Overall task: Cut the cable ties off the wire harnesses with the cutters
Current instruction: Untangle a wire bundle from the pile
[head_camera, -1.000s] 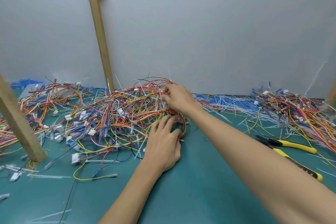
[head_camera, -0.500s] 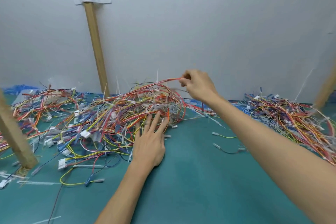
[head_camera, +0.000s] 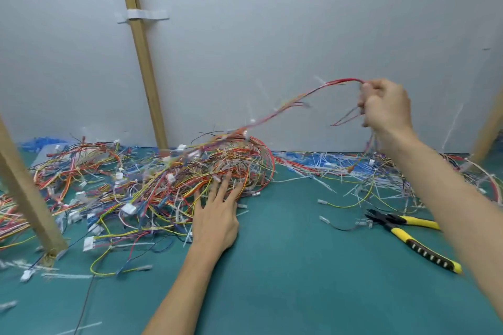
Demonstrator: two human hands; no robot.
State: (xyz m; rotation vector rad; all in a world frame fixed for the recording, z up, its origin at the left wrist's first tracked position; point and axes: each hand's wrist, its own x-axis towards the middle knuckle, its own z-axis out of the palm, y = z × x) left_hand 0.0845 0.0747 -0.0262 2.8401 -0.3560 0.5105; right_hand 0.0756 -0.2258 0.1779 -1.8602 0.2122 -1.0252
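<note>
Right hand (head_camera: 386,109) has risen rightward, drawing a red harness (head_camera: 343,80) out of the wire pile (head_camera: 168,185).
Nearest, the left hand (head_camera: 217,215), fingers straight, presses the wire pile on the surface (head_camera: 285,266); cutters (head_camera: 394,228) lie unheld near right; farther, the right hand's fingers clamp the red harness.

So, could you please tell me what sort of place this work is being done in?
Probably a makeshift bench for reworking harnesses: a green mat heaped with tangled wire harnesses, yellow-handled cutters lying on it, and a bare wooden post behind.
</note>
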